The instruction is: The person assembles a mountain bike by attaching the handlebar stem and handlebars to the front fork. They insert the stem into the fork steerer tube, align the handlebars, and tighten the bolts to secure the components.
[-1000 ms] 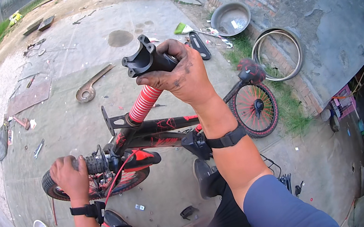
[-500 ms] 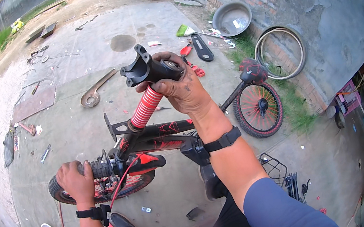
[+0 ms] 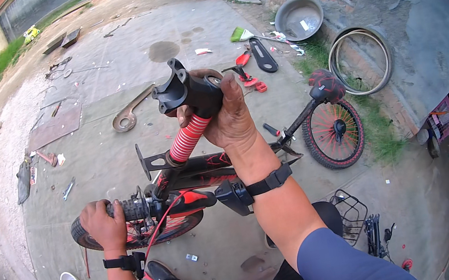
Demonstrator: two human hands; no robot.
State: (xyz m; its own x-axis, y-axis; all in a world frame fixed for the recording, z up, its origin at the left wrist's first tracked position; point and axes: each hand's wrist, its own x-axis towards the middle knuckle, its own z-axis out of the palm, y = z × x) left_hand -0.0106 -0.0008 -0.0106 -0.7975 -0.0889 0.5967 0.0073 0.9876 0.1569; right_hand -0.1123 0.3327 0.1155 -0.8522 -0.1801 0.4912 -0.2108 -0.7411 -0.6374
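Observation:
A black handlebar stem [image 3: 187, 90] sits on a red-and-white striped tube [image 3: 191, 138] at the front of a small black-and-red bicycle frame [image 3: 213, 161]. My right hand [image 3: 231, 118] is wrapped round the stem's back end, thumb up along its side, and some fingers are hidden behind it. The stem's open handlebar cradle holds no bar. Lower left, my left hand [image 3: 103, 222] grips the tyre of the front wheel [image 3: 79, 234]. A red cable [image 3: 159, 228] loops beside that wheel. A black bracket [image 3: 152, 162] sticks out below the striped tube.
Beyond the bicycle lie a large ring-ended wrench [image 3: 126, 119], a black chain guard [image 3: 263, 56] and a green brush [image 3: 241, 34]. The rear wheel [image 3: 333, 135] is at right, near loose rims [image 3: 361, 61] and a metal basin [image 3: 299, 19]. A wire basket [image 3: 353, 213] lies lower right.
My right hand has shifted its hold on the stem; its thumb now points upward along the side. My left hand stays on the tyre. The whole view has shifted, moving the surroundings rightward.

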